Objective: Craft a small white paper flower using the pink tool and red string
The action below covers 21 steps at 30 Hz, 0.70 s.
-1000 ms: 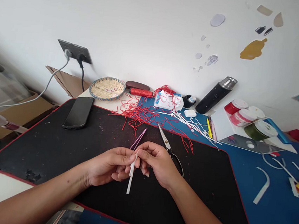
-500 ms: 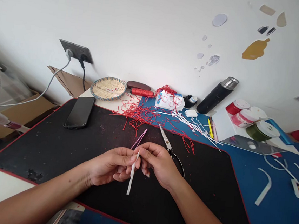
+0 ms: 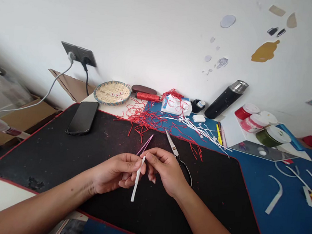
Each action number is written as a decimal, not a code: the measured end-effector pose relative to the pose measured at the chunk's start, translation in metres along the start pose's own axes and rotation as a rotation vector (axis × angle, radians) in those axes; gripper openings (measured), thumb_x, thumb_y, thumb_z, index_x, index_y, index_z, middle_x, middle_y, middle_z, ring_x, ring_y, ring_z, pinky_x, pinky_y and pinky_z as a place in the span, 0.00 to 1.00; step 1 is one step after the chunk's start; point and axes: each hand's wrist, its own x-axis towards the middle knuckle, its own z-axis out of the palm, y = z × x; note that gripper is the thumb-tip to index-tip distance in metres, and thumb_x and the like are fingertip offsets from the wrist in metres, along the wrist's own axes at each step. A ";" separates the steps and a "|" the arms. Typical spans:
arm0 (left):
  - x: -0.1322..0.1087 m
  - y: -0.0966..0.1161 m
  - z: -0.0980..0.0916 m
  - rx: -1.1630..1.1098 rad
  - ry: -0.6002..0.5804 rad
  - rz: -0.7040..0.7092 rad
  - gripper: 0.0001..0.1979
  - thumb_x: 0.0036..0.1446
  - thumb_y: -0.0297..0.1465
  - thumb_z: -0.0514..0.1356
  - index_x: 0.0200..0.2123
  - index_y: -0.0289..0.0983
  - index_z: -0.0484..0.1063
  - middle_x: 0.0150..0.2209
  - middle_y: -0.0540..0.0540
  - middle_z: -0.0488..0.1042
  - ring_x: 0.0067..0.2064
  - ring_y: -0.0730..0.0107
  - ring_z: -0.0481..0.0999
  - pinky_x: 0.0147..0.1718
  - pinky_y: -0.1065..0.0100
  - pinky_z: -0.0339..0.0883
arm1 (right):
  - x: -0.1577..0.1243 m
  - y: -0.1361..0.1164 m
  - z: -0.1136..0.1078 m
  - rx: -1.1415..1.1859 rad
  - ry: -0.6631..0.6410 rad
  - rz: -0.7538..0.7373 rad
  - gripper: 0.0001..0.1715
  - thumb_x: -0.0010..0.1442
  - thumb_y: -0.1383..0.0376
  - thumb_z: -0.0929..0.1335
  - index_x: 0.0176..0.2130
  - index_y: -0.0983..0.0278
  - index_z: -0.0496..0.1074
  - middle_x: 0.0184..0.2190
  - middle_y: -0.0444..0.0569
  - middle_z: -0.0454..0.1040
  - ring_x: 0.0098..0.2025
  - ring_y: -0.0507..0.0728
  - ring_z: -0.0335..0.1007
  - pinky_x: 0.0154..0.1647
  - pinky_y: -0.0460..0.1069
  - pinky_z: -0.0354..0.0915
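Observation:
Above the black mat [image 3: 103,207], a thin white strip [image 3: 136,185] slants downward from my fingertips. My left hand [image 3: 120,170] pinches it near its top between thumb and fingers. The thumb and fingers of my right hand [image 3: 164,169] close on the strip's upper end, touching the left fingertips. Purple tweezers [image 3: 146,144] lie on the mat just beyond both hands, their near part hidden. Scissors [image 3: 173,144] rest beside my right hand, which partly covers the handles.
Red cords [image 3: 147,118] and white cords [image 3: 199,128] are strewn behind the mat. A phone [image 3: 83,118] lies at left, near a woven basket [image 3: 112,93]. A black flask [image 3: 226,100] and lidded paint jars [image 3: 272,136] stand at back right. A curved white strip [image 3: 275,196] lies at right.
The white strip has turned slightly, so its upper end shows a little more between the fingertips. Both hands stay in nearly the same place.

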 end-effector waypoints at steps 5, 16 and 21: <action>0.004 0.004 -0.001 -0.055 0.145 0.142 0.16 0.50 0.38 0.78 0.32 0.30 0.82 0.22 0.51 0.68 0.19 0.82 0.60 0.16 0.79 0.46 | -0.001 -0.004 0.001 -0.172 0.123 -0.101 0.22 0.64 0.48 0.73 0.41 0.64 0.79 0.19 0.40 0.69 0.19 0.50 0.64 0.19 0.44 0.61; 0.006 0.007 -0.004 -0.164 0.269 0.272 0.15 0.49 0.33 0.78 0.36 0.28 0.83 0.25 0.49 0.72 0.21 0.82 0.62 0.17 0.79 0.51 | -0.006 0.001 0.004 -0.467 0.177 -0.272 0.11 0.67 0.60 0.70 0.47 0.60 0.80 0.23 0.40 0.71 0.22 0.51 0.69 0.25 0.46 0.66; 0.007 0.005 -0.004 -0.147 0.264 0.261 0.13 0.49 0.31 0.77 0.35 0.29 0.83 0.25 0.49 0.72 0.22 0.81 0.63 0.18 0.79 0.52 | -0.009 0.005 0.004 -0.612 0.140 -0.409 0.13 0.68 0.62 0.70 0.50 0.59 0.80 0.24 0.41 0.73 0.23 0.52 0.69 0.29 0.47 0.67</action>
